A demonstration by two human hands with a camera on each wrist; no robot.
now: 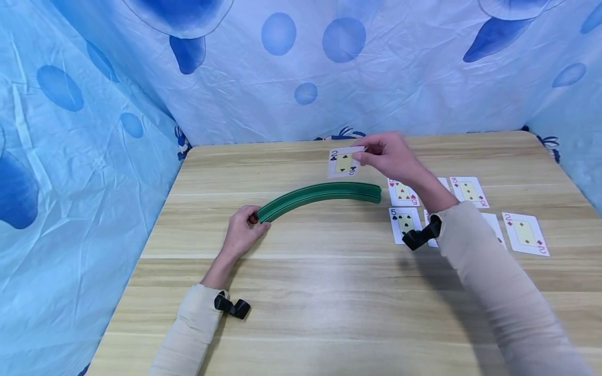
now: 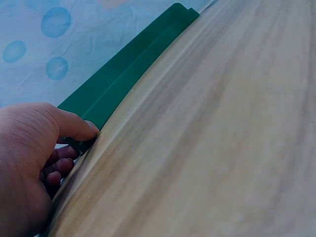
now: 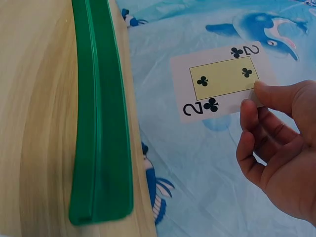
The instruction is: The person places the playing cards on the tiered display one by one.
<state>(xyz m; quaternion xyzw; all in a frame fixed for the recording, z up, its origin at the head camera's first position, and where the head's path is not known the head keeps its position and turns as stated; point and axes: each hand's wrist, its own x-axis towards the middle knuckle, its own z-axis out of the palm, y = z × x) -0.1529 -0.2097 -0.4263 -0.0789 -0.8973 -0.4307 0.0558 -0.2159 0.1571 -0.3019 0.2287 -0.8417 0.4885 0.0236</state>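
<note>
A curved green card holder [image 1: 320, 192] with a groove along its length lies on the table. At its left end, my left hand [image 1: 243, 232] grips it between thumb and fingers; the left wrist view shows the thumb over the holder's green face [image 2: 123, 74]. My right hand [image 1: 388, 155] pinches a two of clubs [image 1: 342, 163] by its right edge, beyond the holder's right part. In the right wrist view the card [image 3: 224, 79] faces the camera, held between thumb and curled fingers, to the right of the holder [image 3: 101, 123].
Two rows of face-up cards lie at the right of the wooden table [image 1: 301, 292], among them a five of spades [image 1: 404, 222], a three of diamonds [image 1: 469, 191] and a two of diamonds [image 1: 525, 233]. My right forearm covers part of them. A blue patterned cloth [image 1: 254, 104] hangs behind.
</note>
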